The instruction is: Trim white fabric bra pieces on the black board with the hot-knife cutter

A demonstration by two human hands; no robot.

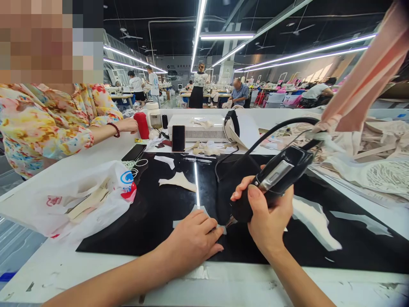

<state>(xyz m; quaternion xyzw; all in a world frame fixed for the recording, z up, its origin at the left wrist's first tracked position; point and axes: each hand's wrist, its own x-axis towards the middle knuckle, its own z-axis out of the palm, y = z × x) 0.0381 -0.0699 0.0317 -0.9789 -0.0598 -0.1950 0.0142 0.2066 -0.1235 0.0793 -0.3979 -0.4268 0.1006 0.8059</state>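
My right hand (pixel 268 217) is wrapped round a black corded hand-held power tool (pixel 281 168) with a silver plate on its side. Its tip points down at the black mat (pixel 147 230), close to the fingers of my left hand. My left hand (pixel 198 232) lies with fingers stretched over a pale, see-through cut piece (pixel 200 209), pressing it to the mat; much of that piece is hidden under the hand. Beyond it lies a cream cut piece (pixel 179 181), with a smaller white piece (pixel 165 161) behind. On the right rests a larger cream piece (pixel 316 221) with a translucent edge.
A white plastic bag (pixel 86 204) with cut pieces in it sits at the left. Behind the mat stand a phone (pixel 178 138) and a white box (pixel 198 128). The tool's black cord (pixel 271 128) arches up by hanging pink strips (pixel 367 81). A person (pixel 57 123) stands at the left.
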